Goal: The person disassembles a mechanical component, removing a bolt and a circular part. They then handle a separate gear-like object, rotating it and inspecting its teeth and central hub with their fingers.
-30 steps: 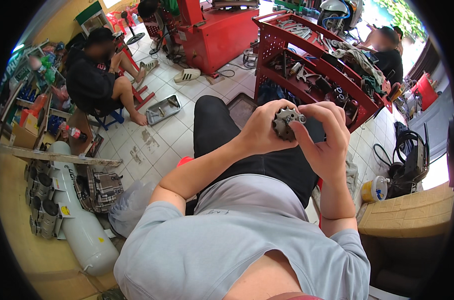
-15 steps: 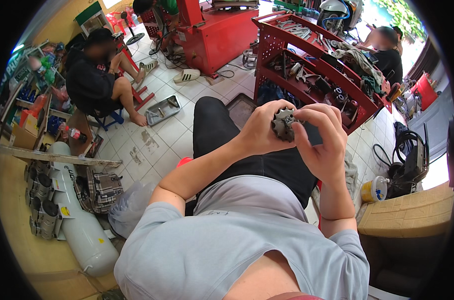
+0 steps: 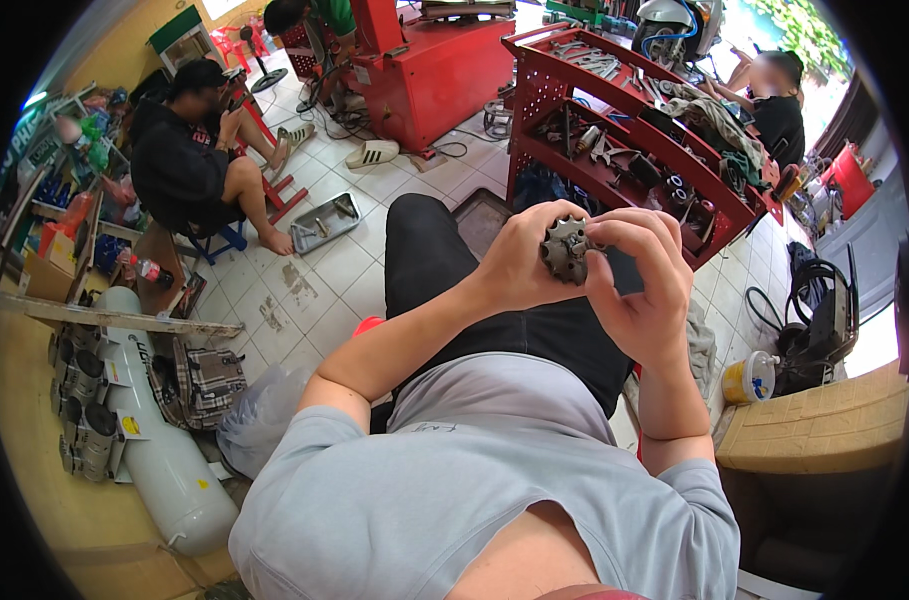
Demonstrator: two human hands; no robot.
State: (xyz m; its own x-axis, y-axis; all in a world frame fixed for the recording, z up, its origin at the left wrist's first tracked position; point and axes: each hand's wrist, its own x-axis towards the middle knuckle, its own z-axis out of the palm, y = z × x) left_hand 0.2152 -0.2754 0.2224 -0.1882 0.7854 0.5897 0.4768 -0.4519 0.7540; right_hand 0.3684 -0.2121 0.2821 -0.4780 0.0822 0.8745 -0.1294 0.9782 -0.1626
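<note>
A dark metal sprocket, with teeth round its rim and several holes in its face, is held up above my lap. My left hand wraps round it from the left, fingers behind it. From the right, the thumb and forefinger of my right hand close on a small raised part at the sprocket's hub. My other right fingers curl above. Whatever lies behind the sprocket is hidden by my hands.
Ahead to the right stands a red tool cart full of tools. A metal tray lies on the tiled floor, near a seated person. Another person sits beyond the cart. A white cylinder lies at left, a bucket at right.
The sprocket has turned slightly, so its holes show a little differently. Both hands keep nearly the same place and grip. The person at far right has shifted.
</note>
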